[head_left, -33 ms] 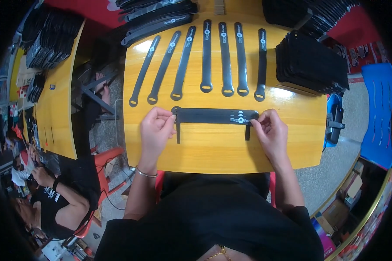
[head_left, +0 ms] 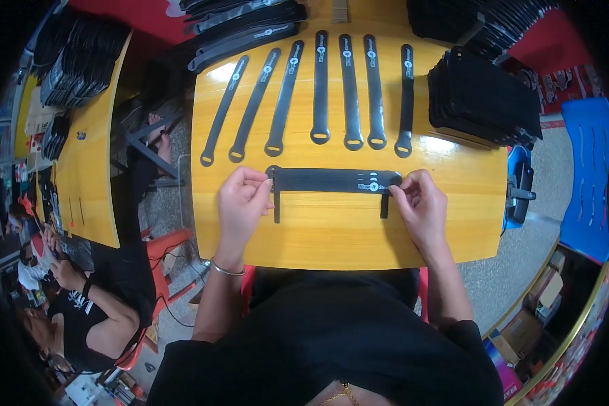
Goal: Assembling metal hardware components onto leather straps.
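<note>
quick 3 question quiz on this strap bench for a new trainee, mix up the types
1. True or false: the left hand and the right hand each pinch one end of the black strap lying crosswise on the yellow table.
2. How many loose straps lie fanned out beyond the held one?
3. The stack of black pieces sits on which side of the table? A) the person's left B) the person's right C) the near edge

Key: 1 true; 2 seven; 3 B
</note>
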{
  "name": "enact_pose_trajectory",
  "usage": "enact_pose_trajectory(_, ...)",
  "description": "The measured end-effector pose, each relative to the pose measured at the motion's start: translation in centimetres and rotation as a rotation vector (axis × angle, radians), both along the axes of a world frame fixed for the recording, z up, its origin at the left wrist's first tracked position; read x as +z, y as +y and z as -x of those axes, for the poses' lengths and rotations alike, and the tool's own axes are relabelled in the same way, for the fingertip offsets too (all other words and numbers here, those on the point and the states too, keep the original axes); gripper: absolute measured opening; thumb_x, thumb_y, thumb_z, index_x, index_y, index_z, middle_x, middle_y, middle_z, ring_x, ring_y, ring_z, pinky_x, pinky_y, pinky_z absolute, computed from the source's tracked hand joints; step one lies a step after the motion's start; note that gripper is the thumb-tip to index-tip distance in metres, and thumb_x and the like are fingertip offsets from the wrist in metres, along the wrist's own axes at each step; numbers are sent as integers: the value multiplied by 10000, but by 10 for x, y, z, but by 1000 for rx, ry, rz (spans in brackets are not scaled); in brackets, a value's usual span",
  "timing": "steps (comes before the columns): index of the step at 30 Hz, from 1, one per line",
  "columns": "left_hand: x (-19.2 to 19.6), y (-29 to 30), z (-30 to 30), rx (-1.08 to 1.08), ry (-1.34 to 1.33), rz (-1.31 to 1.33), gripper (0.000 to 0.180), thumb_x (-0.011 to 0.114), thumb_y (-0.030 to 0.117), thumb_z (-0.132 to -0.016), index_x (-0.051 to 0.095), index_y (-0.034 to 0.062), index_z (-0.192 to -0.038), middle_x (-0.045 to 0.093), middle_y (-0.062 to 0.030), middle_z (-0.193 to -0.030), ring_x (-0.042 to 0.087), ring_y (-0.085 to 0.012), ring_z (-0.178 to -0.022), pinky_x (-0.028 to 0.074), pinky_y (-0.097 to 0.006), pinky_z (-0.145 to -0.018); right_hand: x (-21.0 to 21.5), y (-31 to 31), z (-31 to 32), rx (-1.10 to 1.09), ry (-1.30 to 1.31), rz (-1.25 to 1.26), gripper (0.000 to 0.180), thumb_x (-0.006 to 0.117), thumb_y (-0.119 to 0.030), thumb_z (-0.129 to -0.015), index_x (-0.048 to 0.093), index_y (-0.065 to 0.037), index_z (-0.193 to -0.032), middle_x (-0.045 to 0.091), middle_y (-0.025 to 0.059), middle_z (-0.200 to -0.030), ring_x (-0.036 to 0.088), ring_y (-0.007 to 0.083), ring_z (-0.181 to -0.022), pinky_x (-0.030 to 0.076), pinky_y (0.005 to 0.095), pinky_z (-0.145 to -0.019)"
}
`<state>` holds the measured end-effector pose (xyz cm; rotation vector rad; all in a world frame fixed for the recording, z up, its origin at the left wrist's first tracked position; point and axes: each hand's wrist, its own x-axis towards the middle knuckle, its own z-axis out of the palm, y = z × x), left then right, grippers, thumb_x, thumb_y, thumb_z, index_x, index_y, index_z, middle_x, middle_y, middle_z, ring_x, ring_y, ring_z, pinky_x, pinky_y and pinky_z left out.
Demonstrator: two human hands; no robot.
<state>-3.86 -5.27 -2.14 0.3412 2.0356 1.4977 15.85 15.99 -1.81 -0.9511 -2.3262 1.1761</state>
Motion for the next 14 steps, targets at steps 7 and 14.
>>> enact_pose_trajectory(7,1,2,-1,9,15,2,71,600,-8,-858,539,-18,-894,593,-45,-711,580,-71,-536,412,-168,-443,1,0,1,-1,8,-11,219,725,-33,-776,512,-22,-827,551,34,-638,528,68,-544,442,202,-509)
enact_pose_trajectory(14,-3,1,0,-13,18,-5,68,594,-2,-865,538,-12,-903,599,-46,-689,582,-78,-529,411,-168,-446,0,0,1,-37,10,34,216,719,-55,-794,510,-45,-848,565,37,-655,557,86,-554,453,208,-510)
